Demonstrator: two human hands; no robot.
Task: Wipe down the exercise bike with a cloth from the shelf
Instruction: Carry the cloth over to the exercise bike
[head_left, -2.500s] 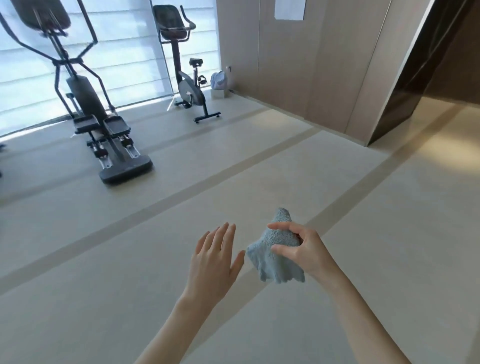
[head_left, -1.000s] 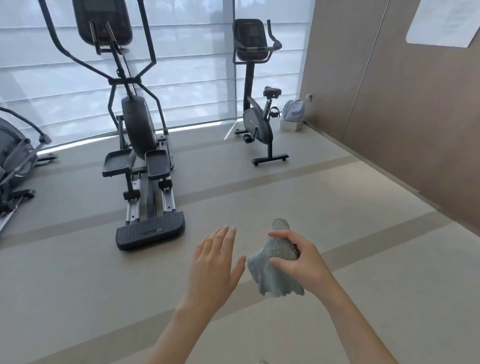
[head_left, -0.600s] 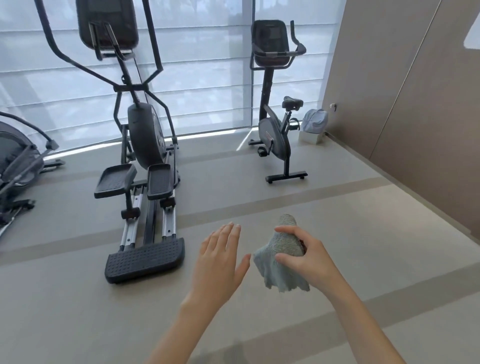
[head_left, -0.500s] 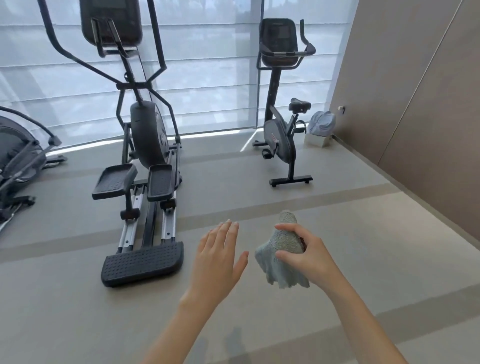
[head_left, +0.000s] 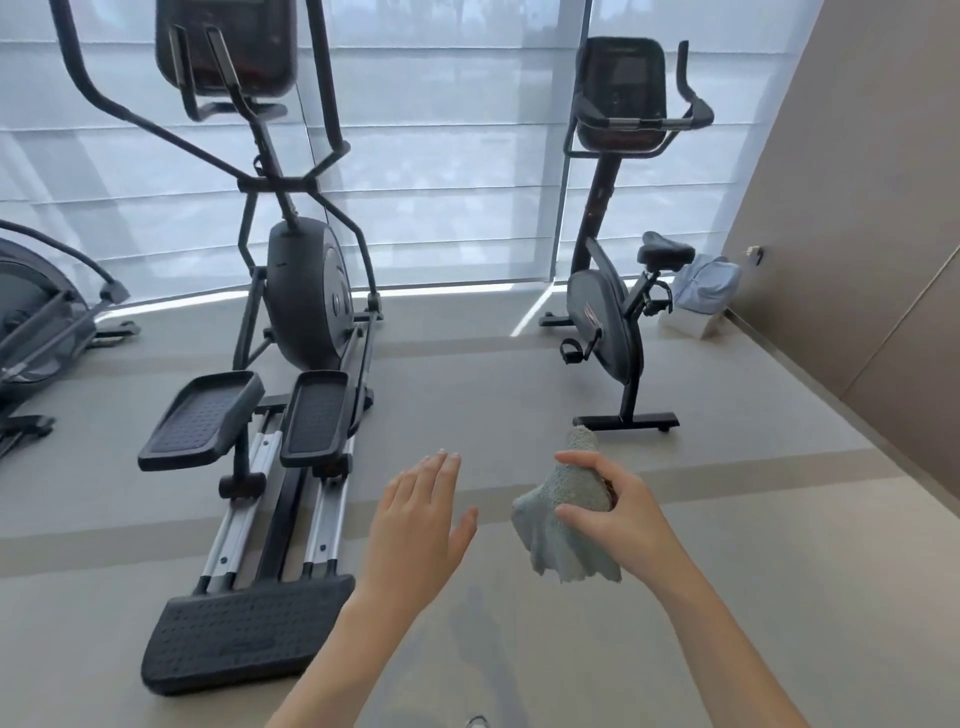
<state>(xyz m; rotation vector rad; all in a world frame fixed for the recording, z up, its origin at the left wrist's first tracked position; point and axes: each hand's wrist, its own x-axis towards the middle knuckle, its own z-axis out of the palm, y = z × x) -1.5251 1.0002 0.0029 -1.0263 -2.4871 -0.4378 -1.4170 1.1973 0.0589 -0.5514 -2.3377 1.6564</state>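
Gym floor (head_left: 769, 545) below: right hand (head_left: 618, 512) grips the partly hidden cloth (head_left: 563, 543); left hand (head_left: 415, 525) spread flat.

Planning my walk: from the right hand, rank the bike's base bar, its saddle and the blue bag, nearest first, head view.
1. Base bar, just ahead of the right hand.
2. Saddle, higher, farther ahead.
3. Blue bag, beyond the saddle, by the wall.
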